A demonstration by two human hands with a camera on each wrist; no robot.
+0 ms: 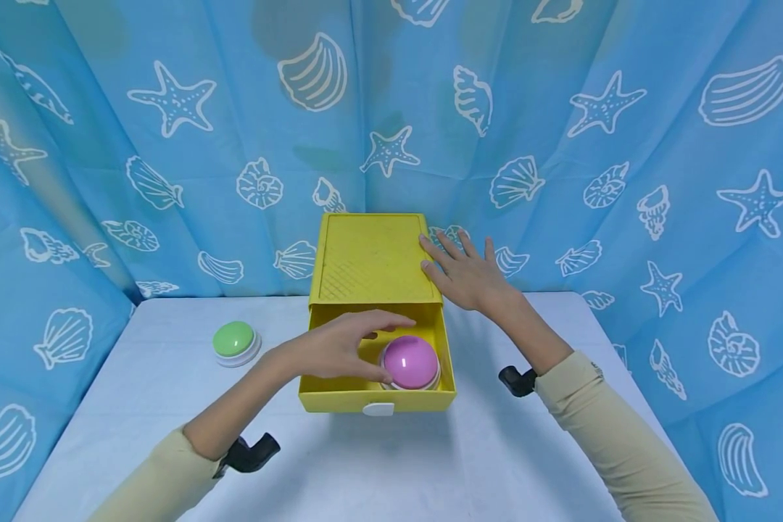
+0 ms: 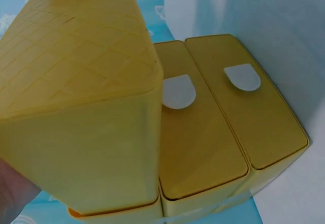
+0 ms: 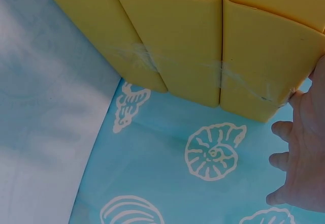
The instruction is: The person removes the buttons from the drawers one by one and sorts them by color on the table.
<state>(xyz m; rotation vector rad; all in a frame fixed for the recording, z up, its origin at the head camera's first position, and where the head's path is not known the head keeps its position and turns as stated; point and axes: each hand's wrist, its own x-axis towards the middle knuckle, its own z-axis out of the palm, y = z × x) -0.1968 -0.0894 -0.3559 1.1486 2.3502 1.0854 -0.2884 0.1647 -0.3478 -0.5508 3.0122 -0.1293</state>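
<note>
A yellow drawer unit (image 1: 376, 261) stands on the table with its top drawer (image 1: 339, 401) pulled out. Inside that drawer sits a pink dome-topped button (image 1: 411, 361) on a white base. My left hand (image 1: 339, 344) reaches over the drawer, thumb and fingers spread at the button's left side; whether they touch it I cannot tell. The right hand (image 1: 473, 278) lies with spread fingers against the right edge of the unit's top. In the left wrist view, only a bit of the left hand (image 2: 15, 193) shows beside the drawer.
A green dome-topped button (image 1: 233, 341) on a white base stands on the white table (image 1: 189, 413), left of the unit. Two closed lower drawers with white tabs (image 2: 244, 77) show in the left wrist view. Behind hangs a blue shell-patterned curtain (image 1: 391, 94).
</note>
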